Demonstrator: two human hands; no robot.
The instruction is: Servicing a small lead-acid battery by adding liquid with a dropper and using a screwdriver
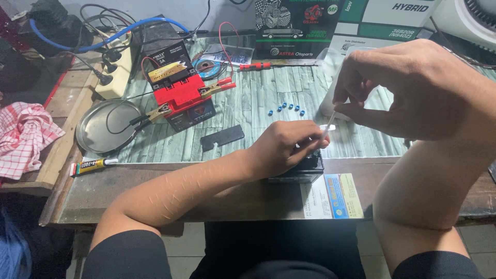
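Note:
My left hand (281, 147) rests on top of a small black battery (305, 170) at the table's front edge, fingers curled over it and steadying it. My right hand (413, 90) hovers above and to the right, pinching a thin white tube or strip (327, 125) whose lower end reaches the battery top by my left fingers. A clear plastic container (330, 77) sits partly hidden behind my right hand. Several small blue caps (285, 108) lie in a row on the table beyond the battery.
A second battery with a red top (183, 98) and clips attached stands at left centre, with a round metal tray (101, 126), a black flat plate (222, 138), a glue tube (93, 165), a red-handled screwdriver (256, 66), a checked cloth (23, 137) and printed boxes (310, 20) behind.

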